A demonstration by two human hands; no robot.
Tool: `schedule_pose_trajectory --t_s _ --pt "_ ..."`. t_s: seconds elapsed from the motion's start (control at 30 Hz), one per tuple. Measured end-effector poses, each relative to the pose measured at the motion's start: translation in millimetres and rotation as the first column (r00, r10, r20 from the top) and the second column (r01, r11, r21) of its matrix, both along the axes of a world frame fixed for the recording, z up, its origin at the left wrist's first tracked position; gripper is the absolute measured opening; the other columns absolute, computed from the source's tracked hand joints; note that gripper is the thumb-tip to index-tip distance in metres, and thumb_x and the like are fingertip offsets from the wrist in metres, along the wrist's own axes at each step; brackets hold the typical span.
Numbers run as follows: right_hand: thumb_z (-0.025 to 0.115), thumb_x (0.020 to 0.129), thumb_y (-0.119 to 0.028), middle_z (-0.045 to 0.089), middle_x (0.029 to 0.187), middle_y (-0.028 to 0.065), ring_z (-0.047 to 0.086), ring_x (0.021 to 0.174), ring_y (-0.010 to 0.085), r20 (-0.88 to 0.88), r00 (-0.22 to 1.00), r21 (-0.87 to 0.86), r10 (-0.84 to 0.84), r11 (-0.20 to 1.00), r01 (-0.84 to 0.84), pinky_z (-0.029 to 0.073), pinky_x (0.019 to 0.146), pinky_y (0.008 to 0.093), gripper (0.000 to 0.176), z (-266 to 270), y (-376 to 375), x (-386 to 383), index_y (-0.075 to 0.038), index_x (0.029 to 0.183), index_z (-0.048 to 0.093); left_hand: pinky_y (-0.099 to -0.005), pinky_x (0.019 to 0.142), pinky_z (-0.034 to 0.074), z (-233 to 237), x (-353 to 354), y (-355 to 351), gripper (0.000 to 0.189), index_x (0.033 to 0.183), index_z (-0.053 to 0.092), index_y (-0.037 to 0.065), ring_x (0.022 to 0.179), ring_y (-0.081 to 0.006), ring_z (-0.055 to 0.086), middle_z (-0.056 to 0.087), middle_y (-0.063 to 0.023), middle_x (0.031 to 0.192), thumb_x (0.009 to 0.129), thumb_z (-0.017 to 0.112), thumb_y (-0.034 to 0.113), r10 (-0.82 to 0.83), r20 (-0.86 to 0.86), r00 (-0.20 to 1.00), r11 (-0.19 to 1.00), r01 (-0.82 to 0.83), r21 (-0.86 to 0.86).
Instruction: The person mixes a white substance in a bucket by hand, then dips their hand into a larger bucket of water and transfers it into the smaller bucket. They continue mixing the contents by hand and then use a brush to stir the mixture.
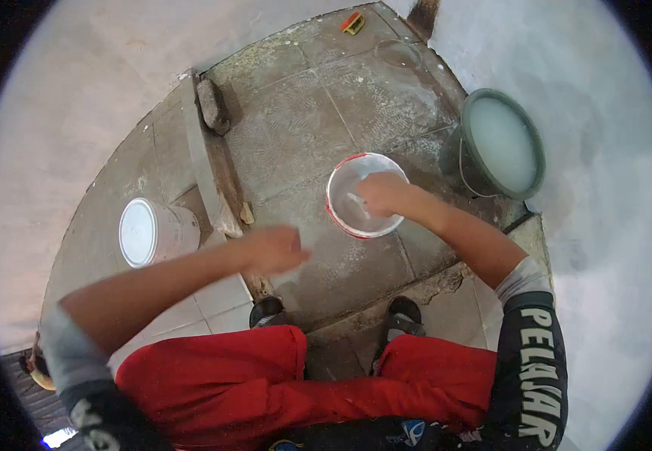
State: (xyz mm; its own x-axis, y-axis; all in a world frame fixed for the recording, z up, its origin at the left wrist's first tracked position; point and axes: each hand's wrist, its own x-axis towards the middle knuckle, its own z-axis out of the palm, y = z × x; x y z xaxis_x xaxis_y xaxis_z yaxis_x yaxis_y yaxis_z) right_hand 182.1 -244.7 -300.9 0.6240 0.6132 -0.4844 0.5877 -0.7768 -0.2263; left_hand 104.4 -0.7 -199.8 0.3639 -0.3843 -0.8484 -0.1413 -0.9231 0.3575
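Dark green bucket (452, 161) of milky water, far right by the wall; white pail (179, 233) on its own at left; grey stone (213, 105) on top of concrete curb (199, 161); small orange-yellow item (353, 22) at top edge; stained floor tiles (303, 128) throughout

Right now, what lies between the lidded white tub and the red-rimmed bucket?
Head view: a raised concrete kerb and the left hand lie between them.
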Motion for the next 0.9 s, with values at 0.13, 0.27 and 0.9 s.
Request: schedule_pose_trajectory --t_s 0.13,0.27,0.9 --pt "0.064 0.076 -0.018 0.070 0.093 0.0196 0.068 0.090 0.0367 0.014 0.999 0.038 -0.041 0.998 0.041 0.054 0.078 0.0464 0.022 40 -9 2 -0.004 0.091 0.072 -0.0425 0.065 0.055 -91 38 -30 0.054 0.109 0.057 -0.005 0.075 -0.0298 0.071 0.069 -0.0190 0.092 0.090 0.060 0.046 0.573 -0.203 0.794 0.798 -0.597 -0.083" --pt "0.066 0.077 -0.024 0.069 0.094 0.0205 0.067 0.091 0.0372 0.071 0.986 0.130 -0.149 0.982 0.139 0.053 0.079 0.0471 0.027 39 -24 9 -0.002 0.092 0.071 -0.0404 0.070 0.059 -119 25 -60 0.055 0.118 0.053 -0.007 0.076 -0.0335 0.072 0.067 -0.0232 0.097 0.088 0.062 0.039 0.756 -0.296 0.584 0.573 -0.809 -0.131" --pt "0.061 0.077 -0.021 0.065 0.078 0.0262 0.066 0.075 0.0419 -0.073 0.997 0.315 0.014 0.949 0.010 0.050 0.068 0.0498 0.026 133 11 -10 0.004 0.078 0.067 -0.0350 0.071 0.061 -25 -37 66 0.045 0.128 0.043 -0.014 0.087 -0.0321 0.072 0.065 -0.0249 0.110 0.092 0.044 0.013 0.857 -0.333 0.392 0.336 -0.917 -0.216"
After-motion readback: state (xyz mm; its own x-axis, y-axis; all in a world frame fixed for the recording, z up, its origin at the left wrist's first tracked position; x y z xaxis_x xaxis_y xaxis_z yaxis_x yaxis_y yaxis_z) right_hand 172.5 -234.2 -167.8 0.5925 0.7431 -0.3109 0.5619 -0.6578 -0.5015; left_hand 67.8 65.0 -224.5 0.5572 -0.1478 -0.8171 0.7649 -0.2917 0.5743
